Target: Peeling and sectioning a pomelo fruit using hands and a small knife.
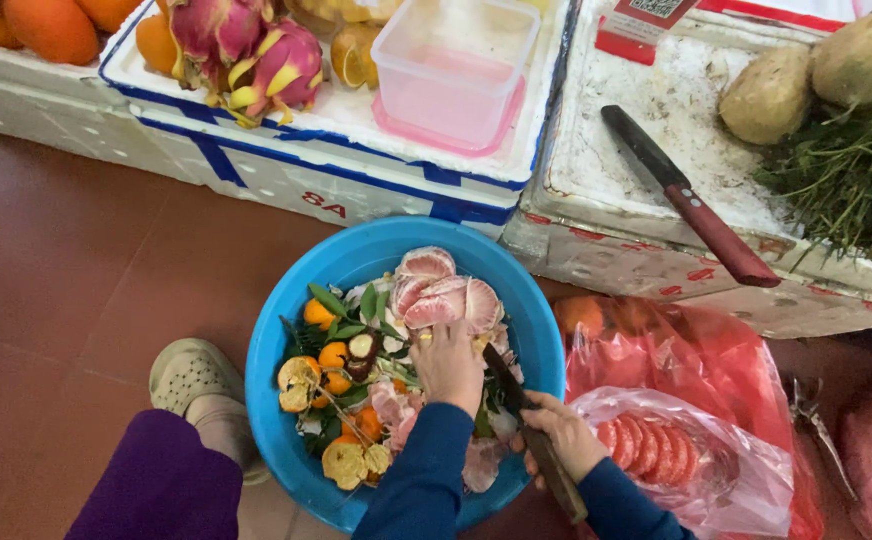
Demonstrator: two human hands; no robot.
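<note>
Crouching over the blue basin point(286, 330), we close our left hand point(448, 362) on a peeled pomelo point(443, 292) at its far side, the fruit lying just beyond our fingers. Our right hand point(563, 434) grips one knife point(536, 435), its long axis slanting toward the fruit; a second knife point(686, 198) rests on the foam box point(596, 190).

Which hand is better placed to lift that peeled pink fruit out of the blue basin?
Probably the left hand. It already rests against the peeled fruit over the blue basin and holds no tool. The right hand is lower by the rim, gripping a knife.
</note>
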